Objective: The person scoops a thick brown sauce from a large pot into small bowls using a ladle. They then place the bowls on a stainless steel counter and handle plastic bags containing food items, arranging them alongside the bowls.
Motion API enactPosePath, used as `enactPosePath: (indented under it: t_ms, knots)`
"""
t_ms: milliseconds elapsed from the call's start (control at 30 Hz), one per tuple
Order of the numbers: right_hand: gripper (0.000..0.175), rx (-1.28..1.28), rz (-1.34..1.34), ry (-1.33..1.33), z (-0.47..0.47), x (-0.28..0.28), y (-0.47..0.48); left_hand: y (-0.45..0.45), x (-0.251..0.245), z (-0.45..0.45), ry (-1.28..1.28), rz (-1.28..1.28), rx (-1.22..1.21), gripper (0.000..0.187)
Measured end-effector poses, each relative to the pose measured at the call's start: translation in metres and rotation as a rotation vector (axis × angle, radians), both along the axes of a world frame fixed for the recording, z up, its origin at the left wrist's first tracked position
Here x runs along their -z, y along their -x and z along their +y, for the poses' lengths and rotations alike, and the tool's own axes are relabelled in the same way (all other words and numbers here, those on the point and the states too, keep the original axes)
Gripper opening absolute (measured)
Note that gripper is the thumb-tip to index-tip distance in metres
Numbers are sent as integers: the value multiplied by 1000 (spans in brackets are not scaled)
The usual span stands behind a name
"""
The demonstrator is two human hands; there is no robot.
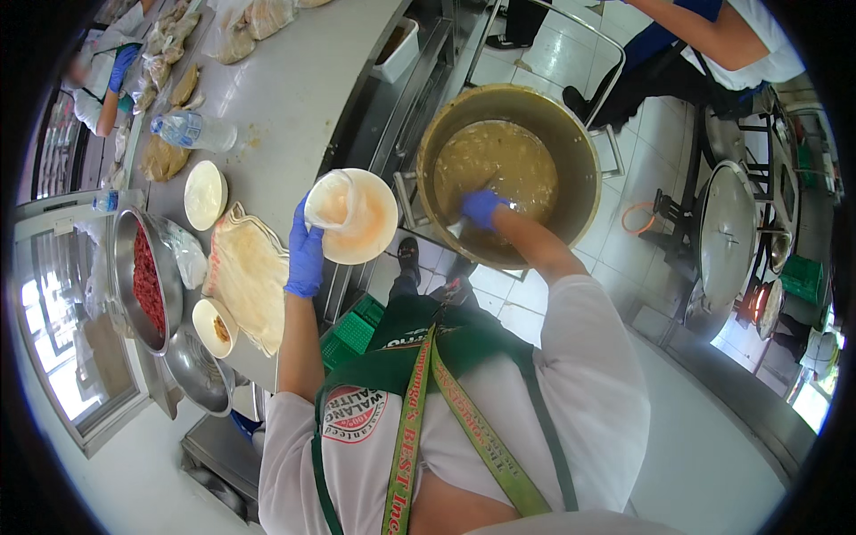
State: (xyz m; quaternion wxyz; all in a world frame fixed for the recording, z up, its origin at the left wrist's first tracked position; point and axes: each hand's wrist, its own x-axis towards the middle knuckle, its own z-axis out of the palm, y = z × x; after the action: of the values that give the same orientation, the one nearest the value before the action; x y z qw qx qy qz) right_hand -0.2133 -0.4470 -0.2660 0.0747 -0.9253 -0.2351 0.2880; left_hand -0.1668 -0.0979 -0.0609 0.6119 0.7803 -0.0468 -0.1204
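Note:
My left hand (305, 251), in a blue glove, grips the rim of a white bowl (378, 231). A clear plastic bag (334, 204) lines the bowl's left side, and some cloudy orange-tinted liquid shows in it. My right hand (483, 208), also gloved in blue, reaches down into a large metal stockpot (580, 167). Brown broth with pale bits (498, 150) partly fills the pot. Close beside the right hand is a small whitish piece (457, 228), perhaps part of a utensil; the fingers' hold is hidden.
On the steel table (281, 100) lie filled plastic bags (267, 17), a plastic bottle (194, 130), a folded cloth (249, 274), small bowls (206, 194), and a steel basin (170, 294) of red minced meat (147, 281). Co-workers (722, 40) stand nearby. A lidded pot (729, 234) is at right.

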Motion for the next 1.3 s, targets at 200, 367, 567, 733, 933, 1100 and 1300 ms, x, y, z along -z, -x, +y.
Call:
enactPosePath:
  t_ms: [200, 367, 567, 733, 933, 1100, 1300]
  knots:
    - [27, 403, -262, -287, -73, -77, -12, 29, -7, -11, 26, 11, -75, 47]
    - [27, 1778, -696, -1426, -110, -64, -52, 38, -2, -12, 64, -8, -102, 46]
    - [41, 1395, -595, -1120, -91, -54, -90, 51, -8, -16, 124, 28, -84, 50]
    - [17, 505, -532, -661, -6, -10, -59, 74, 5, 15, 44, 1, -120, 50]
    - [13, 353, -462, -672, 36, -17, -45, 86, 8, 35, 63, 95, -209, 50]
    - [30, 776, -450, -912, 16, -40, -57, 80, 2, 35, 31, 76, -169, 50]
    - [39, 1260, -414, -656, -69, -35, -71, 66, -9, 29, 70, 94, -91, 52]
